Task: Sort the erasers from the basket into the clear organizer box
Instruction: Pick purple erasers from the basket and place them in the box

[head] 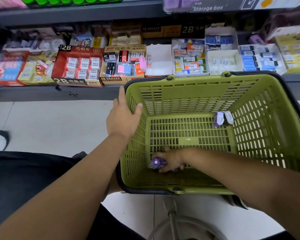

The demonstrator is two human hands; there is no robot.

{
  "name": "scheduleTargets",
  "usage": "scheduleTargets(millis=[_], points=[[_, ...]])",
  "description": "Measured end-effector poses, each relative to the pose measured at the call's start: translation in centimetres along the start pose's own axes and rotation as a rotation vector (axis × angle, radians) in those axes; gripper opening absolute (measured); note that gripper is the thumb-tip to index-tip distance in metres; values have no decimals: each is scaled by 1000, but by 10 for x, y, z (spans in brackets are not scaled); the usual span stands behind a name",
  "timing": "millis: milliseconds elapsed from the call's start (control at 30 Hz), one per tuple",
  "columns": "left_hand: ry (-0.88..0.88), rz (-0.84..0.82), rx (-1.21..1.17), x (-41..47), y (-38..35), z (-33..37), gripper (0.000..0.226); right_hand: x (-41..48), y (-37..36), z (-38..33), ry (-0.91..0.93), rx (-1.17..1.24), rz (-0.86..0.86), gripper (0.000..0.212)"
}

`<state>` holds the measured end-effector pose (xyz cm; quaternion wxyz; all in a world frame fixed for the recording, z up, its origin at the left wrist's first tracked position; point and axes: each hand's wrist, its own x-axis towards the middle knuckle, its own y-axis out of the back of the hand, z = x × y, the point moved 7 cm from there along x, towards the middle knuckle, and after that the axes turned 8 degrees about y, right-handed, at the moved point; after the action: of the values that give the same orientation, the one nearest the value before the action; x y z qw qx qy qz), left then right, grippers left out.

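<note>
Basket (189,94) holds two far-corner erasers (222,118); right fingers (170,168) clutch purple eraser (157,162), left hand (123,116) grips rim.

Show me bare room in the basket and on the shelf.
The basket floor is bare across its middle, between the right hand holding a purple eraser near-left and two erasers far-right. The white tray beside the 4B eraser box looks mostly empty; other boxes are packed.
</note>
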<state>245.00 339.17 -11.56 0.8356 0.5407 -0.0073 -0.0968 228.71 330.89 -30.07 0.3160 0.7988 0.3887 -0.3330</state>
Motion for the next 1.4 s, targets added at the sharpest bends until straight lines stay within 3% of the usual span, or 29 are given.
scheduleTargets(millis=[300,500,700,1067,1200,1400], points=[[13,-13,-8,-1,-1,-1,76,3,-5,-6,-96,234,-163,60],[7,-4,-13,1,0,-1,76,2,-6,-9,-53,204,-28,62],[6,-8,-13,-1,-1,2,76,7,-3,-8,-95,203,96,37],[-2,7,-2,-1,1,2,76,11,1,-18,-132,169,48,56],[1,-1,3,-2,2,1,76,12,2,-26,-121,29,73,57],[3,2,4,0,3,1,76,11,5,-13,-95,139,148,49]])
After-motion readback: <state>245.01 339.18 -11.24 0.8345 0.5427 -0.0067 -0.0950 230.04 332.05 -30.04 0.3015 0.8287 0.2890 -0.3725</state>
